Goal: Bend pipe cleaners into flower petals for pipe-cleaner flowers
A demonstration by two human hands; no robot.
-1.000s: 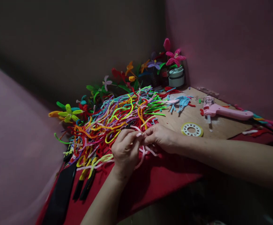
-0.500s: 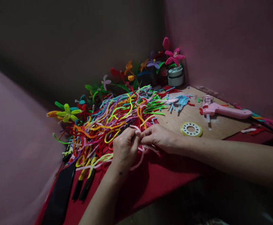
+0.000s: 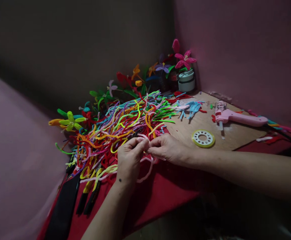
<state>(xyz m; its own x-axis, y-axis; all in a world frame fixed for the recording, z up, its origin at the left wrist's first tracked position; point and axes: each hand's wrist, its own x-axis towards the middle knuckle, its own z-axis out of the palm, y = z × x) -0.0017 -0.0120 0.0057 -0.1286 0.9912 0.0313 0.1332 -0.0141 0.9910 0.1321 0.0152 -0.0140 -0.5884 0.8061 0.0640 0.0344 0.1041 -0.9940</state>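
My left hand (image 3: 129,160) and my right hand (image 3: 166,148) meet over the red cloth (image 3: 165,193), both pinched on a light pink pipe cleaner (image 3: 146,168). Its loose end curls down below my fingers. Just beyond my hands lies a big heap of pipe cleaners (image 3: 120,126) in many colours.
Finished pipe-cleaner flowers (image 3: 71,120) lie at the left, and more flowers (image 3: 184,60) stand in the far corner by a white pot (image 3: 186,81). A pink glue gun (image 3: 236,116) and a yellow-rimmed tape roll (image 3: 203,138) rest on the wooden board (image 3: 235,135). Walls close in behind.
Both hands have shifted slightly left and up while they work the pink pipe cleaner, and its hanging loop has changed shape.
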